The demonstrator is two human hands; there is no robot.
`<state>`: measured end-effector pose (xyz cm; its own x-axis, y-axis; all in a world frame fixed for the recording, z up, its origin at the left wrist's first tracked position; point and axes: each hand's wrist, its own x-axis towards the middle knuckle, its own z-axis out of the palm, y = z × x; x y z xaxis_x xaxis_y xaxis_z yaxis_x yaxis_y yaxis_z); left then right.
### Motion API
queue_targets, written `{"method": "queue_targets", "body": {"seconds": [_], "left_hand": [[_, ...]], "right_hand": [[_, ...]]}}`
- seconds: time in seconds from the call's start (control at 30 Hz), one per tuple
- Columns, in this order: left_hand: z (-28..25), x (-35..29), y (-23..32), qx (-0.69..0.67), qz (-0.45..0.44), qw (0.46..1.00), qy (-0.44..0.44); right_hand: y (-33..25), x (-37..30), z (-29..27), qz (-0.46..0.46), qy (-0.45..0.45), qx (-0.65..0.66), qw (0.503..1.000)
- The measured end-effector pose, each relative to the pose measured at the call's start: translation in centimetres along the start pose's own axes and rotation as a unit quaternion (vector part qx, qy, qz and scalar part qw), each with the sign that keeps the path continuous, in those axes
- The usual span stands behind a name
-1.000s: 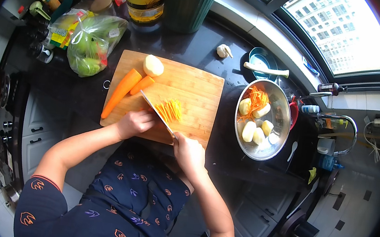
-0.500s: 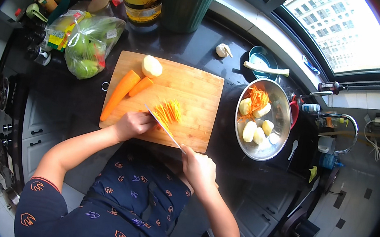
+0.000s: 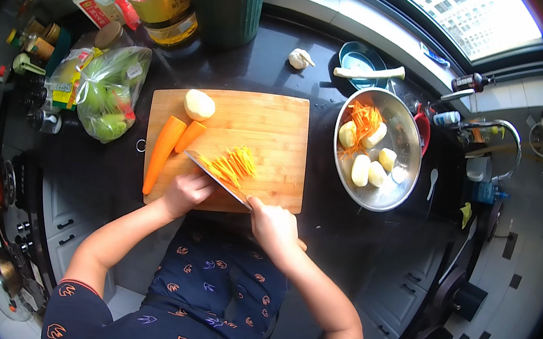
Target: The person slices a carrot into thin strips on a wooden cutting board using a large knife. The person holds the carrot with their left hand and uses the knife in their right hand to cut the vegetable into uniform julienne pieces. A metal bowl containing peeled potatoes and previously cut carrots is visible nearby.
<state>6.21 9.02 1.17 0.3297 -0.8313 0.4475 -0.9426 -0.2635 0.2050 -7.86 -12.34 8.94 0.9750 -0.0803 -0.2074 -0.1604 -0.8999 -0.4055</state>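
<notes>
My right hand (image 3: 273,226) grips a kitchen knife (image 3: 222,182) near the front edge of a wooden cutting board (image 3: 279,127). The blade slants up and to the left, along the near side of a pile of orange carrot shreds (image 3: 235,164). Curled against the blade's near side, my left hand (image 3: 188,194) has its fingers bent closed; what they hold is hidden. On the board's left part lie a long peeled carrot (image 3: 163,156) and a shorter carrot piece (image 3: 189,136). A peeled potato (image 3: 199,105) rests above them.
Right of the board stands a metal bowl (image 3: 405,190) with peeled potatoes and carrot shreds. Behind are a garlic bulb (image 3: 300,59) and a teal dish (image 3: 356,56) with a pale handle-like stick (image 3: 369,72) across it. A plastic bag of green vegetables (image 3: 110,96) sits left.
The whole view has shifted. The knife now lies farther left on the board and is tilted so more of its blade face shows. My left hand stays bent beside it.
</notes>
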Motion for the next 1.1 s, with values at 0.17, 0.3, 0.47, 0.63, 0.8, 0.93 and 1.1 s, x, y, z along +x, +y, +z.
{"method": "queue_targets", "body": {"seconds": [0.17,0.3,0.47,0.63,0.8,0.93,1.1], "left_hand": [[0.4,0.1,-0.1,-0.017,0.001,1.0,0.012],[0.1,0.2,0.1,-0.033,-0.01,0.999,0.021],[0.2,0.0,0.0,-0.042,-0.024,0.999,0.012],[0.2,0.2,-0.2,-0.024,-0.01,1.0,0.0],[-0.5,0.8,0.4,-0.015,-0.011,1.0,-0.003],[-0.2,0.9,0.3,-0.014,0.0,0.999,0.031],[-0.2,0.8,0.2,-0.023,-0.01,1.0,0.014]], "right_hand": [[-0.7,-1.0,-2.0,0.007,0.002,0.005,1.0],[-0.6,-2.8,-3.7,0.029,-0.049,-0.005,0.998],[-0.6,-2.8,-3.1,0.057,-0.077,-0.008,0.995],[-0.6,-0.3,0.8,0.038,-0.001,-0.001,0.999],[-0.3,-0.4,-0.1,0.016,0.01,0.011,1.0],[-0.7,-2.3,-2.9,0.028,-0.021,0.014,0.999],[-0.8,-2.9,-4.3,0.041,-0.059,-0.012,0.997]]}}
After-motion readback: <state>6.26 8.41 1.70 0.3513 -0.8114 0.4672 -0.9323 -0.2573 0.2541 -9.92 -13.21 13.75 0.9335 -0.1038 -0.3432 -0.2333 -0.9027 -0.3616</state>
